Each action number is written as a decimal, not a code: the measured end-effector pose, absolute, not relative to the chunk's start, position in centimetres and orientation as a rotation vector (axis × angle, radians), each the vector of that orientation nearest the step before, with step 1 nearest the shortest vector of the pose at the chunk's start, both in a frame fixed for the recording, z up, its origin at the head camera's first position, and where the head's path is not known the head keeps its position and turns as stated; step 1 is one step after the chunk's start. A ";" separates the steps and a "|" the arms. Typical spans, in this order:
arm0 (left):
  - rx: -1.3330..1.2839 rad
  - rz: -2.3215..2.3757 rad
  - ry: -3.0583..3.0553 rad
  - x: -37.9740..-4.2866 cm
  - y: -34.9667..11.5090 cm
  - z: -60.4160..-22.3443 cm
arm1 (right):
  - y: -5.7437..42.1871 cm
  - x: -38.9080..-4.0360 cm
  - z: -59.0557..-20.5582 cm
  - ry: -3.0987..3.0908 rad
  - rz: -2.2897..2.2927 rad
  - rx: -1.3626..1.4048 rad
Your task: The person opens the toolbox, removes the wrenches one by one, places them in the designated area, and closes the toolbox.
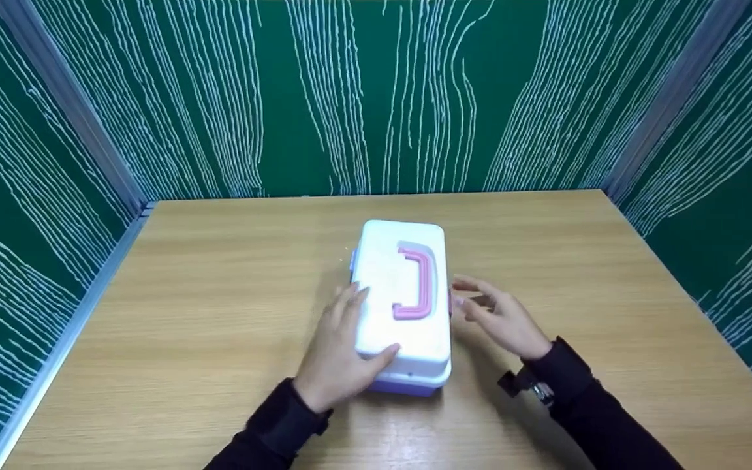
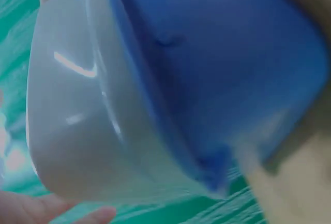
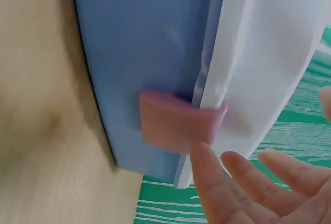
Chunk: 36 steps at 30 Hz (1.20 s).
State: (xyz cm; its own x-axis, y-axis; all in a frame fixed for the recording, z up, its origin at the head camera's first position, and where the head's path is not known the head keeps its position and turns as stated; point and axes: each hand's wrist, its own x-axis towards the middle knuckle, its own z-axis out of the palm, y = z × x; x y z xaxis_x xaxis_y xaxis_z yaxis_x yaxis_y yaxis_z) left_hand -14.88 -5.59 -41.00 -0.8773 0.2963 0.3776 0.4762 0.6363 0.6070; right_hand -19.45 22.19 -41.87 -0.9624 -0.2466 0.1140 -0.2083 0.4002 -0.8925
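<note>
A storage box with a white lid (image 1: 376,261) and a blue-purple base (image 1: 405,388) stands on the table, its lid down. A pink handle (image 1: 423,287) lies folded in the lid's recess. My left hand (image 1: 337,356) rests on the lid's left and near side, fingers spread and thumb over the near corner. On the box's right side, a pink latch (image 3: 178,123) spans the seam between base and lid. My right hand (image 1: 506,326) is beside that latch, and in the right wrist view one extended fingertip (image 3: 204,157) is right at its lower edge.
The wooden table (image 1: 219,294) spreads around the box. Green panels with white wavy lines (image 1: 376,130) enclose it at the back and both sides, joined by metal corner posts (image 1: 76,98). A dark wrist strap (image 1: 532,385) sits by the right sleeve.
</note>
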 end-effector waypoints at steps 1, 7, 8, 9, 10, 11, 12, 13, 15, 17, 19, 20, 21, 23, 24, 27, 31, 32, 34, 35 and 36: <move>-0.676 -1.001 -2.604 -14.9 -5.1 -40.9 | 22.3 -19.9 -42.0 2.595 -1.658 -0.390; -0.886 -0.611 -2.560 -14.8 -2.3 -40.5 | 21.9 -22.1 -43.1 2.546 -1.689 -0.246; -0.905 -0.566 -2.560 -14.8 -2.0 -40.5 | 21.8 -22.3 -43.3 2.534 -1.692 -0.230; -0.919 -0.531 -2.559 -14.7 -1.6 -40.4 | 21.7 -22.5 -43.5 2.526 -1.692 -0.218; -0.934 -0.502 -2.561 -14.7 -1.3 -40.4 | 21.7 -22.7 -43.6 2.517 -1.693 -0.209; -0.943 -0.467 -2.575 -14.7 -1.0 -40.4 | 21.7 -22.8 -43.7 2.506 -1.697 -0.203; -0.944 -0.433 -2.593 -14.7 -0.7 -40.4 | 21.7 -22.9 -43.7 2.490 -1.700 -0.201; -0.938 -0.391 -2.603 -14.7 -0.5 -40.5 | 21.7 -22.9 -43.8 2.475 -1.701 -0.194; -0.916 -0.297 -2.625 -14.7 -0.1 -40.6 | 21.7 -23.0 -44.0 2.434 -1.711 -0.181; -0.889 -0.199 -2.638 -14.7 0.1 -40.9 | 21.6 -23.1 -44.2 2.384 -1.733 -0.157; -0.865 -0.117 -2.624 -14.6 0.3 -41.2 | 21.6 -23.2 -44.5 2.299 -1.771 -0.139; -0.854 -0.083 -2.609 -14.6 0.4 -41.4 | 21.5 -23.2 -44.6 2.256 -1.791 -0.132; -0.844 -0.061 -2.590 -14.6 0.4 -41.5 | 21.5 -23.2 -44.8 2.215 -1.813 -0.126; -0.826 -0.040 -2.555 -14.6 0.5 -41.8 | 21.4 -23.1 -45.0 2.156 -1.841 -0.118; -0.817 -0.039 -2.540 -14.6 0.5 -41.9 | 21.4 -23.1 -45.1 2.129 -1.854 -0.113; -0.797 -0.050 -2.516 -14.5 0.5 -42.2 | 21.4 -23.0 -45.2 2.126 -1.856 -0.089; -0.787 -0.045 -2.501 -14.5 0.4 -42.4 | 21.4 -23.0 -45.3 2.093 -1.871 -0.066; -0.786 -0.046 -2.499 -14.5 0.4 -42.5 | 21.5 -23.0 -45.3 2.072 -1.882 -0.063; -0.784 -0.043 -2.496 -14.5 0.4 -42.5 | 21.5 -23.0 -45.2 2.033 -1.900 -0.069; -0.782 -0.040 -2.496 -14.5 0.4 -42.5 | 21.5 -23.0 -45.2 2.021 -1.905 -0.070; -0.781 -0.038 -2.497 -14.5 0.4 -42.5 | 21.6 -23.0 -45.2 2.011 -1.908 -0.077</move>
